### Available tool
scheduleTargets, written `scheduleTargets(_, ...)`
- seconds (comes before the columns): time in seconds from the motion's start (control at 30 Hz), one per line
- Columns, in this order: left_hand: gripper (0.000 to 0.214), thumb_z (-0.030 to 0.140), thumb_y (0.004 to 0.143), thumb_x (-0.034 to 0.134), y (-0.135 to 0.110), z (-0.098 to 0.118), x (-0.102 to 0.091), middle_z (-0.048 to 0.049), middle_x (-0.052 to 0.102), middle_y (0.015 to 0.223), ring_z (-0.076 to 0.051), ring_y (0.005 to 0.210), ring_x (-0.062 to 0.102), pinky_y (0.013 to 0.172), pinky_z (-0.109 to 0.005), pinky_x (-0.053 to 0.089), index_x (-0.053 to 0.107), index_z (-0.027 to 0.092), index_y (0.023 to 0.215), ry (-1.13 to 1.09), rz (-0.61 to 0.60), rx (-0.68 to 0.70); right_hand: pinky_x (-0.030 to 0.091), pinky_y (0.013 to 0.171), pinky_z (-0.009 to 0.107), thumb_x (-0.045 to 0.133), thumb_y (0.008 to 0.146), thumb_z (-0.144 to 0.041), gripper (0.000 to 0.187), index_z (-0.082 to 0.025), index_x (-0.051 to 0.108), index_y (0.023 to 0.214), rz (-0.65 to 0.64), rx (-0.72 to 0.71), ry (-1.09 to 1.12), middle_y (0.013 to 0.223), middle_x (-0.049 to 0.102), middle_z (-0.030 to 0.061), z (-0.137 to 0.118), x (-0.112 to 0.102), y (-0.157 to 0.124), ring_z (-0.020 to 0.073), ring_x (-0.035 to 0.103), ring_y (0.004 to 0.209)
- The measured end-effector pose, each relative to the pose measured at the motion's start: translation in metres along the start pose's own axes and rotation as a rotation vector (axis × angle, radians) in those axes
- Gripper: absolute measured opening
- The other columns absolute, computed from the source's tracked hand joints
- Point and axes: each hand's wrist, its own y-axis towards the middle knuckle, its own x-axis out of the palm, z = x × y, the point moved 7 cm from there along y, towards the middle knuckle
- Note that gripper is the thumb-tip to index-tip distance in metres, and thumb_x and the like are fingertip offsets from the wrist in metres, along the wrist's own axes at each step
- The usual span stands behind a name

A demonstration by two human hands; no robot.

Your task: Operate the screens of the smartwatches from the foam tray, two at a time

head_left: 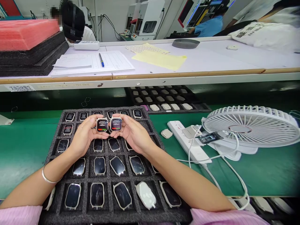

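My left hand [83, 136] is closed around a small smartwatch body [102, 125] whose screen is lit with text and a red and green bar. My right hand [132, 131] grips a second watch body [116, 123], also lit. Both watches are held side by side, screens up, above a black foam tray [53, 147]. The tray holds several more watch bodies in its cells, most with dark screens; one [145, 195] lies face down showing a white back.
A white power strip [187, 140] with cables and a white fan [250, 126] lie on the green mat at right. A loose watch body [166, 133] sits beside the strip. A second tray [164, 98] stands behind. The raised shelf carries papers, a pen [101, 59] and foam stacks [28, 47]. Another person sits beyond.
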Motion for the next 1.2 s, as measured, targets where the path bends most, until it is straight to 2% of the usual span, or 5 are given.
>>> scheduleTargets(0.2, 0.048, 0.053, 0.082, 0.070, -0.001, 0.003, 0.002, -0.0049, 0.074, 0.090, -0.021, 0.069, 0.077, 0.066, -0.032, 0.064, 0.063, 0.015, 0.113, 0.002, -0.003, 0.004, 0.057, 0.065, 0.032, 0.066, 0.090, -0.051, 0.035, -0.021, 0.067, 0.109, -0.006, -0.022, -0.013, 0.089, 0.075, 0.0039, -0.002, 0.001, -0.001, 0.0154, 0.069, 0.064)
scheduleTargets(0.37, 0.042, 0.028, 0.077, 0.078, -0.003, 0.004, 0.003, -0.0017, 0.072, 0.096, -0.016, 0.068, 0.076, 0.070, -0.029, 0.065, 0.061, 0.019, 0.114, 0.088, 0.005, 0.055, 0.058, 0.068, 0.033, 0.070, 0.087, -0.049, 0.035, -0.022, 0.068, 0.110, -0.035, -0.078, -0.016, 0.088, 0.074, 0.0026, -0.007, 0.004, -0.004, 0.0162, 0.070, 0.067)
scheduleTargets(0.47, 0.043, 0.019, 0.075, 0.078, -0.004, 0.007, 0.004, -0.0030, 0.071, 0.105, -0.014, 0.069, 0.076, 0.073, -0.028, 0.065, 0.060, 0.020, 0.114, 0.132, -0.010, 0.139, 0.058, 0.070, 0.032, 0.074, 0.083, -0.036, 0.032, -0.023, 0.068, 0.112, -0.065, -0.104, -0.013, 0.090, 0.074, 0.0012, -0.010, 0.005, -0.006, 0.0152, 0.071, 0.068)
scheduleTargets(0.67, 0.044, 0.014, 0.073, 0.076, -0.004, 0.009, 0.006, -0.0024, 0.069, 0.106, -0.010, 0.068, 0.073, 0.073, -0.027, 0.064, 0.060, 0.020, 0.114, 0.148, -0.017, 0.180, 0.059, 0.074, 0.032, 0.070, 0.073, -0.011, 0.046, -0.025, 0.064, 0.116, -0.119, -0.179, -0.070, 0.094, 0.072, -0.0014, -0.012, 0.009, -0.008, 0.0143, 0.072, 0.073)
scheduleTargets(1.2, 0.047, 0.014, 0.072, 0.075, -0.005, 0.012, 0.006, -0.0023, 0.069, 0.104, -0.011, 0.068, 0.071, 0.072, -0.028, 0.061, 0.059, 0.020, 0.115, 0.215, 0.012, 0.175, 0.058, 0.078, 0.035, 0.067, 0.076, -0.013, 0.046, -0.025, 0.061, 0.120, -0.066, -0.161, -0.153, 0.099, 0.070, 0.0013, -0.007, 0.003, -0.005, 0.0151, 0.071, 0.076)
